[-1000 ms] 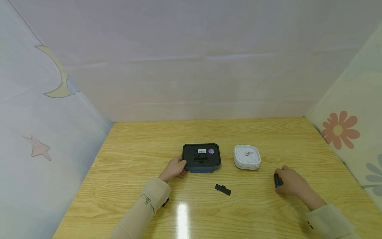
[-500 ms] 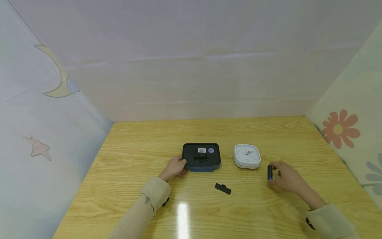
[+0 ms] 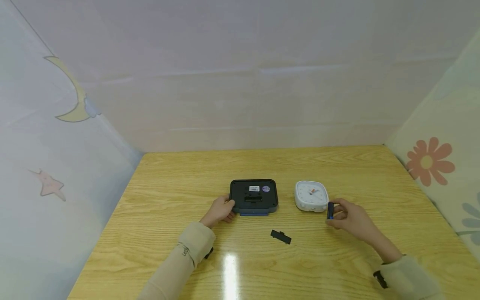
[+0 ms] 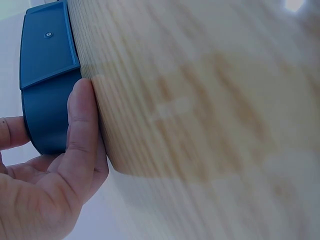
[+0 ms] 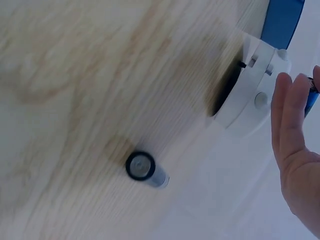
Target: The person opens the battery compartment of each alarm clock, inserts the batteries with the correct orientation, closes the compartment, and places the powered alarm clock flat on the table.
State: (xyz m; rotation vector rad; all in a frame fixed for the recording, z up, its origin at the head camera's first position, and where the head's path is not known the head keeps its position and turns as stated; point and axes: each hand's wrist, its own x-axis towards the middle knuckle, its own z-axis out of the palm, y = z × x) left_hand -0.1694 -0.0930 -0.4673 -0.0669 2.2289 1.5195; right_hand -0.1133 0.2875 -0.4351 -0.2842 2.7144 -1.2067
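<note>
Black rounded casing [image 3: 253,204] and cylindrical battery [image 3: 330,210] occupy hands [image 3: 220,210] [image 3: 351,217].

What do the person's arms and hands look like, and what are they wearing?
The left hand and right hand are bare. The left sleeve and right sleeve are pale beige. The left one has small dark writing. A small black piece shows by the right sleeve's edge.

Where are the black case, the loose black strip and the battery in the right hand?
Black case [image 3: 253,195], head view: back panel, just above the slot.
Black strip [image 3: 281,237], head view: flat middle.
Held battery [image 3: 330,210], head view: dark barrel.
</note>
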